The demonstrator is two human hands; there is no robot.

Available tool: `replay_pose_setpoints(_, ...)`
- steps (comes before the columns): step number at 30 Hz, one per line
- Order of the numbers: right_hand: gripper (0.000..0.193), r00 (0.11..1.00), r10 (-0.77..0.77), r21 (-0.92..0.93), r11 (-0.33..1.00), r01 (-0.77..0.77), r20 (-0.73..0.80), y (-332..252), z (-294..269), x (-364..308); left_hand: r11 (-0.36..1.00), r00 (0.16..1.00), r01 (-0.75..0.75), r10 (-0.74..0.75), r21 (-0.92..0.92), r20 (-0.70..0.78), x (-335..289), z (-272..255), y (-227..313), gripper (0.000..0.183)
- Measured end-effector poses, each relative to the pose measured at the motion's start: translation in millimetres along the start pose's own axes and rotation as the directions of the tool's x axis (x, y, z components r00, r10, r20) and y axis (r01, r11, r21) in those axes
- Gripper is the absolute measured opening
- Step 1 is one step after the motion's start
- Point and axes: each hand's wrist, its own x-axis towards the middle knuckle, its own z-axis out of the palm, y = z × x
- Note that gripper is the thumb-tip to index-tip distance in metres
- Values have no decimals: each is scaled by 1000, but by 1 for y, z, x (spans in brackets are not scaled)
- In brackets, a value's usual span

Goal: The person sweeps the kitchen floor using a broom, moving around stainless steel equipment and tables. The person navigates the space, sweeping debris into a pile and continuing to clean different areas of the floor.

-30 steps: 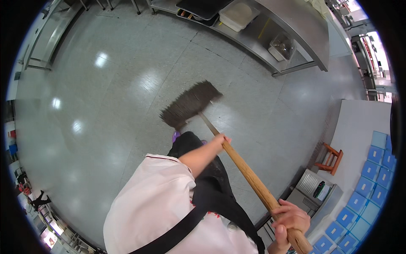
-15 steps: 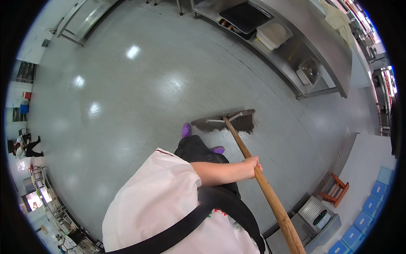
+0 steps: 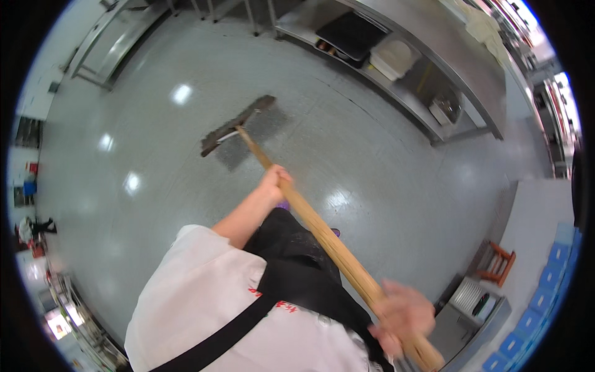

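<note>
A wide mop with a long, thick wooden handle point(image 3: 325, 239) slants from the lower right toward the upper left. My left hand point(image 3: 276, 178) is wrapped round the handle's lower part. My right hand point(image 3: 406, 315), blurred by motion, closes round the handle close to its top end. The dark, wide mop head point(image 3: 222, 134) is out ahead of me to the left, turned diagonally. A dark shadow or reflection shows on the grey floor point(image 3: 186, 198) beside it. Whether the head touches the floor, I cannot tell.
A steel table point(image 3: 458, 56) with black trays point(image 3: 352, 36) and a white tub point(image 3: 393, 59) on its lower shelf stands ahead right. Another steel table point(image 3: 118, 46) is far left. At right are an orange-brown stool point(image 3: 498, 263) and blue bins point(image 3: 528, 322). My purple shoe point(image 3: 283, 205) shows below the handle.
The mop head has swung from right of my feet to farther ahead on the left. My left hand went left and forward with the handle. My right hand has come into view near the handle's end.
</note>
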Motion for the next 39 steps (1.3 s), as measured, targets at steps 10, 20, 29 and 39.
replay_pose_setpoints(10,21,920,383,62,923,-379,-81,153,160,-11,931,979,-191,205,311,-14,53,-105,27,28)
replay_pose_setpoints(20,17,878,382,172,923,-345,-288,55,67,-231,656,949,-25,252,754,-188,81,-206,-137,36)
replay_pose_setpoints(29,15,361,714,176,559,-810,-600,-149,-77,-401,752,909,350,-127,559,-398,70,-302,-386,17)
replay_pose_setpoints(39,28,14,965,-842,-221,-492,-262,-83,-83,-424,736,905,214,98,642,-413,63,-347,-407,10)
